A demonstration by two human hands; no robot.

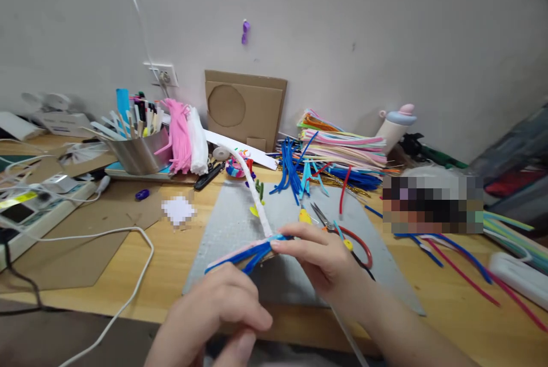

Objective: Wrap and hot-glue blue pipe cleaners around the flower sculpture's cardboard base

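Observation:
My right hand (327,264) grips a blue fuzzy-stem piece (252,253) between its fingers, at the piece's right end. A long white wrapped stem (259,207) rises from that piece, curving to the upper left. Pale pink edging runs along the blue strips, over a brown part. In front of the piece's left end is my left hand (218,304), its fingers curled and its thumb near the index finger; whatever they hold, if anything, is hidden. Beyond my hands, scissors (327,218) with red handles lie on the grey mat (226,218).
Bundles of blue stems (291,173) and pastel stems (342,147) lie at the back. A metal container (141,150) of tools, pink stems (178,136) and cardboard (265,104) stand near the wall. A white cable (148,264) loops at left; loose red stems (464,273) lie at right.

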